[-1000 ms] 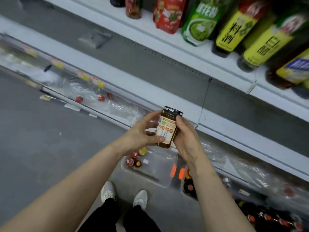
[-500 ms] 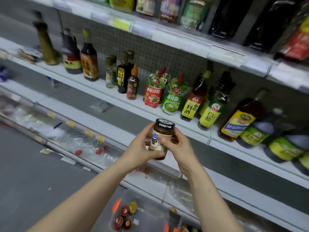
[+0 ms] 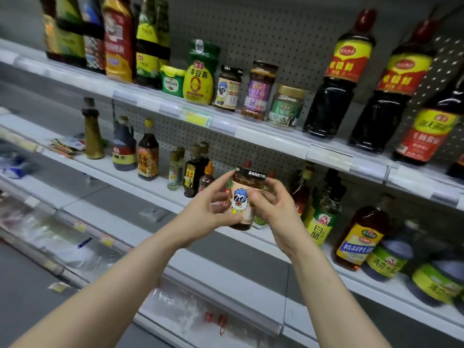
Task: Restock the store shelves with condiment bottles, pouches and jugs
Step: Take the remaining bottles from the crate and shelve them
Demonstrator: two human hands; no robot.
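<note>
I hold a small sauce jar (image 3: pixel 244 197) with a black lid and a cartoon face on its label, upright in front of the middle shelf. My left hand (image 3: pixel 206 209) grips its left side with thumb and fingers curled round it. On the jar's right side my right hand (image 3: pixel 272 204) grips it too. A matching cartoon jar (image 3: pixel 227 89) stands on the upper shelf (image 3: pixel 263 134), between a yellow squeeze bottle (image 3: pixel 198 81) and a purple-labelled jar (image 3: pixel 258 94).
Tall dark soy bottles (image 3: pixel 339 79) fill the upper shelf's right side. The middle shelf (image 3: pixel 130 179) carries small bottles (image 3: pixel 148 151) at left and oil and vinegar bottles (image 3: pixel 319 217) at right. Lower shelves hold plastic-wrapped goods (image 3: pixel 185 312).
My view has risen from the floor bin to the shelves. Both hands have lifted the jar and turned it so the cartoon label faces me.
</note>
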